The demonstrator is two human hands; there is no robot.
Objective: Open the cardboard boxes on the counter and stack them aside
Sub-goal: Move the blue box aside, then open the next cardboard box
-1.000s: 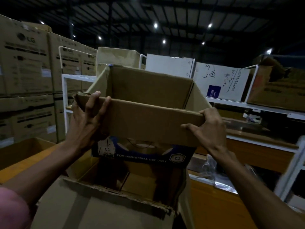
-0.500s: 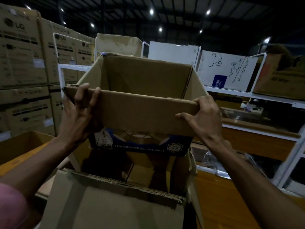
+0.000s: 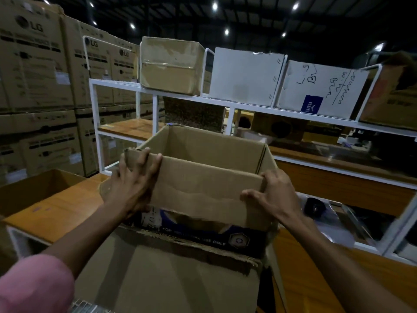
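Head view, first query: what is the state of each grip?
— Left hand (image 3: 133, 186): fingers curled over the top edge of the near flap of the open box (image 3: 209, 177), at its left corner, thumb on the outside face. Right hand (image 3: 274, 195): clamped on the right corner of the same flap, fingers over the edge, thumb on the near face. Both grips are closed on the box.

Where is the box?
— It sits upright with its lower part inside a second box (image 3: 171, 274), whose torn near flap lies folded toward the camera. A blue printed band reading "USE ONLY" shows on the held box just above that flap's edge. The interior, as far as visible, shows only bare cardboard walls.

What carries them?
— A wooden bench (image 3: 52, 213), seen to the left and right of the pair. An open carton (image 3: 33, 188) rests on its left part.

And beyond?
— A white shelf frame (image 3: 225, 102) holds a brown carton (image 3: 171, 66) and two white cartons, the right one (image 3: 325, 86) bearing handwriting and a blue label. Stacked LG cartons (image 3: 38, 68) fill the left background. A pink sleeve (image 3: 33, 285) shows at lower left.
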